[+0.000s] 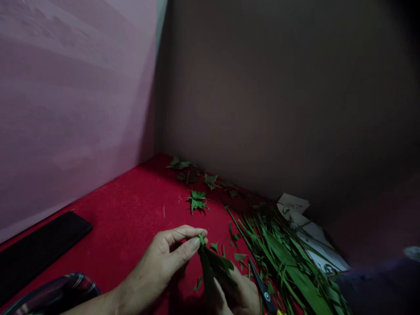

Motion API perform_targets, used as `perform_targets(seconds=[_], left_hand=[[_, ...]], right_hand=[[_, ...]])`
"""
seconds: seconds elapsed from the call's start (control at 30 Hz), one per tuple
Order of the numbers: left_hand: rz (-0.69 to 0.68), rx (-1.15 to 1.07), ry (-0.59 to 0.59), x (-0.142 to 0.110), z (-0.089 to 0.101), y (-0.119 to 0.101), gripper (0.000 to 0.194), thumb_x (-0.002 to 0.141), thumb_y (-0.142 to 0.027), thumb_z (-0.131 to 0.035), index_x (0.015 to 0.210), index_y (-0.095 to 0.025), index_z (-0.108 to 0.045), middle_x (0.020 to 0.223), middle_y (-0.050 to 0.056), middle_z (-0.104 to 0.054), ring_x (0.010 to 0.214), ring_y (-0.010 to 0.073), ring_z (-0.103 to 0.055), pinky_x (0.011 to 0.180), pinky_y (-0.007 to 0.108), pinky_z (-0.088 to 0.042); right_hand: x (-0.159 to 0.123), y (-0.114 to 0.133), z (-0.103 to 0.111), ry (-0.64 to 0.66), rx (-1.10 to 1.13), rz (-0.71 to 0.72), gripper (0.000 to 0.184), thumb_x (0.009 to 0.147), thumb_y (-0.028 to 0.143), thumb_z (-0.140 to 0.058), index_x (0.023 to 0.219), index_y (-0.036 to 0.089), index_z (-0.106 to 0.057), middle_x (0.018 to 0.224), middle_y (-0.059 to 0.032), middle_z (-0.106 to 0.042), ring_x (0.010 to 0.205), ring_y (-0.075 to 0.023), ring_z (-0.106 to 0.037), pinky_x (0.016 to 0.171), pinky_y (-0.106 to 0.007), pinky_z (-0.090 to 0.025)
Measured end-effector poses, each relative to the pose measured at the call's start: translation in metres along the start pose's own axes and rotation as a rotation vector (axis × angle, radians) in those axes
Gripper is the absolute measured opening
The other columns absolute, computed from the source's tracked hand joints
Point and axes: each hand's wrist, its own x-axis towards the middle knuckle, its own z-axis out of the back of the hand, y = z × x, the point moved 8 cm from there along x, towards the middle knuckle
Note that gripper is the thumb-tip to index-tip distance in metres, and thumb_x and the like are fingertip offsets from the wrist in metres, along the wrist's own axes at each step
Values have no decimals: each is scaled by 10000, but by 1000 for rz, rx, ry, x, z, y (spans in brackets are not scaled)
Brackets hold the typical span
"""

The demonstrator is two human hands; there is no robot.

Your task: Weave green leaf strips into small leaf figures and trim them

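Observation:
At the lower middle, my left hand (164, 253) pinches the narrow, bunched end of a green leaf (206, 267) between thumb and fingers. A thin, hair-like strand sticks out beside the fingertips. Broad blades of the same leaf spread down toward my right hand (243, 293), whose fingers are closed on them and partly hidden behind the green. Just right of that hand lies a pair of scissors (264, 291) with dark blades and a yellow part on the handle. Small leaf scraps (240, 257) are scattered around both hands.
A heap of long green leaves (288, 262) covers the right side of the red surface (124, 218). Beyond my hands lies a leaf figure (197, 200), with several more near the wall. White papers (315, 240) sit at right, a black flat object (42, 236) at left.

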Motion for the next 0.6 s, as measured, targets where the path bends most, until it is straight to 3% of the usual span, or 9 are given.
perform_targets(seconds=[0.2, 0.3, 0.4, 0.5, 0.6], left_hand=[[-41, -34, -41, -2, 5, -2, 384, 747, -347, -635, 1102, -208, -593, 915, 42, -650, 843, 182, -557, 757, 293, -421], [-79, 59, -110, -1, 11, -8, 309, 722, -303, -646, 1001, -179, -604, 931, 52, -627, 803, 175, -538, 740, 299, -417], [-103, 108, -174, 2, 17, -11, 180, 694, -251, -650, 844, -163, -604, 784, 17, -603, 722, 153, -525, 677, 272, -408], [-49, 112, -103, 6, 11, -2, 105, 701, -252, -629, 695, -158, -583, 598, -29, -540, 575, 114, -468, 571, 242, -365], [16, 57, 10, 7, 0, 12, 101, 682, -233, -633, 679, -142, -589, 588, -24, -547, 569, 107, -461, 558, 233, -344]], right_hand=[[-1, -5, 5, -54, -70, 9, 214, 809, 290, -544, 888, 169, -701, 461, 18, -530, 322, -88, -440, 407, -165, -435], [-1, -6, 8, -77, -94, 14, 227, 804, 296, -550, 892, 152, -701, 468, 5, -551, 335, -95, -455, 440, -170, -456], [-1, -8, 7, -49, -83, -10, 230, 805, 313, -543, 865, 154, -698, 435, 14, -528, 318, -96, -437, 428, -178, -452], [-2, -13, 5, 0, -62, -56, 235, 803, 342, -543, 765, 168, -696, 408, 13, -515, 315, -105, -449, 392, -185, -431], [-2, -18, 3, 27, -45, -106, 245, 801, 351, -549, 703, 173, -686, 400, 9, -523, 304, -106, -453, 355, -184, -402]])
